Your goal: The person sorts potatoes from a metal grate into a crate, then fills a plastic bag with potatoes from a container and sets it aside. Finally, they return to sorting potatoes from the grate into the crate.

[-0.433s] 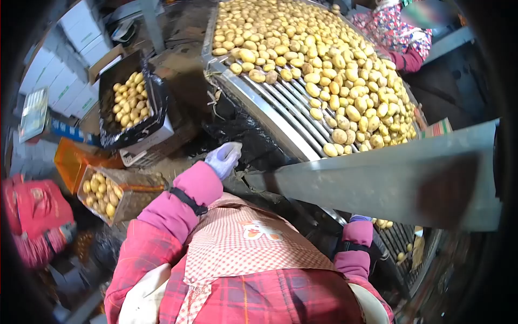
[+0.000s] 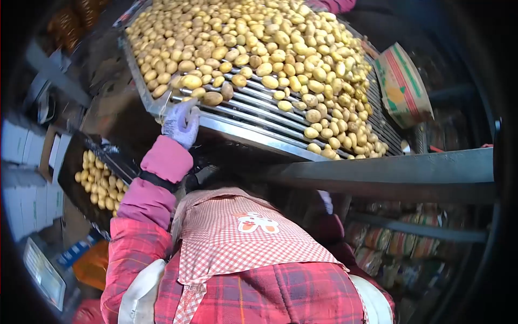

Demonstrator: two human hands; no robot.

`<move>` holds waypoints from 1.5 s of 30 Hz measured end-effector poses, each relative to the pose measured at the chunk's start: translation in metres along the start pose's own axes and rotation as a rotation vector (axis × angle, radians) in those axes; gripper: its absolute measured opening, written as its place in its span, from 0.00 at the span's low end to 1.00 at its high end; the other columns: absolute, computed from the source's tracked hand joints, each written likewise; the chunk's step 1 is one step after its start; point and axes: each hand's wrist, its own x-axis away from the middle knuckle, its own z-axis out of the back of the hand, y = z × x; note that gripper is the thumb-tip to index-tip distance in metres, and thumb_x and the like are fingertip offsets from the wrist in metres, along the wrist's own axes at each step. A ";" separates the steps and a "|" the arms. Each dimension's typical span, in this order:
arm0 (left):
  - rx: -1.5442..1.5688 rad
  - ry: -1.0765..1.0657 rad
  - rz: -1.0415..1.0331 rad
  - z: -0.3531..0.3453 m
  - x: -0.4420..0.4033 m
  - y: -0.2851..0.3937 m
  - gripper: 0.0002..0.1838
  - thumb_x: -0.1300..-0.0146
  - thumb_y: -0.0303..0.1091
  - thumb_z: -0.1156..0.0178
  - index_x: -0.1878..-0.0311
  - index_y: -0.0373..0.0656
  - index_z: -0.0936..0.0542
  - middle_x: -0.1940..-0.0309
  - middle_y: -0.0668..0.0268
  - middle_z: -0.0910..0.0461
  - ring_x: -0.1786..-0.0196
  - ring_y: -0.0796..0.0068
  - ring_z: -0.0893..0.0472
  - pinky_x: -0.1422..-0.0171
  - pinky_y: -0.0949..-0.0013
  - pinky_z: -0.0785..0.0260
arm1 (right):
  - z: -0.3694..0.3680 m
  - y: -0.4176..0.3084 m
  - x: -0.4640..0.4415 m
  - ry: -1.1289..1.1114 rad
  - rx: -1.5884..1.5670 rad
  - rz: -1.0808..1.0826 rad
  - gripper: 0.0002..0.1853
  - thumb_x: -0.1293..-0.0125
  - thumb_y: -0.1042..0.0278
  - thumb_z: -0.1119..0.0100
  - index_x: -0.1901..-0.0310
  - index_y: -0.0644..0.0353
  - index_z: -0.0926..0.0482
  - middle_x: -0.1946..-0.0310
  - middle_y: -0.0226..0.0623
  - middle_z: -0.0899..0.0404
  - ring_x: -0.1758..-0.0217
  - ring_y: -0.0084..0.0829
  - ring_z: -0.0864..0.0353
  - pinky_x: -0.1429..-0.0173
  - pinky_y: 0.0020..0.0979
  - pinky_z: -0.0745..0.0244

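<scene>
My left hand (image 2: 182,123), in a pale lilac glove, is at the near left corner of the metal roller table (image 2: 253,135). Its fingers are slightly curved, with a gap beside the thumb and nothing visible between them. Just beyond the fingertips lie a brownish potato (image 2: 212,99) and a yellow potato (image 2: 191,82). A large heap of potatoes (image 2: 259,32) covers most of the rollers. Only a small part of my gloved right hand (image 2: 325,201) shows, low beneath the grey metal beam; its fingers are hidden in shadow.
The grey beam (image 2: 388,167) crosses in front on the right. At left stands a black-lined box (image 2: 73,173) of potatoes, near white cartons (image 2: 27,200). A printed carton (image 2: 402,86) leans by the table's right side. Another person's sleeve (image 2: 337,4) shows at the top.
The view has turned and moved nearer the roller table. My left hand has gone from beside the table to its corner, near the potatoes. My right hand now appears below the beam.
</scene>
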 end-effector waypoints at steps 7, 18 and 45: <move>-0.345 -0.220 -0.145 -0.008 -0.060 -0.055 0.26 0.41 0.49 0.46 0.40 0.53 0.31 0.46 0.58 0.29 0.42 0.54 0.31 0.40 0.49 0.40 | 0.022 -0.193 0.044 -0.511 -0.298 0.130 0.17 0.36 0.52 0.51 0.54 0.54 0.23 0.55 0.42 0.23 0.50 0.42 0.24 0.47 0.40 0.30; -0.529 -0.472 0.040 0.003 -0.063 -0.047 0.33 0.39 0.52 0.49 0.32 0.51 0.41 0.37 0.49 0.37 0.37 0.49 0.33 0.35 0.55 0.39 | 0.083 -0.334 -0.057 -0.067 -0.112 0.480 0.16 0.35 0.54 0.51 0.51 0.52 0.25 0.54 0.40 0.23 0.52 0.41 0.23 0.50 0.41 0.29; -0.462 -0.672 -0.241 0.027 -0.075 -0.045 0.12 0.37 0.42 0.50 0.58 0.45 0.26 0.64 0.60 0.23 0.59 0.60 0.22 0.58 0.55 0.31 | 0.078 -0.423 -0.450 -0.059 0.474 0.584 0.32 0.41 0.53 0.47 0.34 0.44 0.40 0.30 0.33 0.45 0.27 0.41 0.49 0.28 0.43 0.50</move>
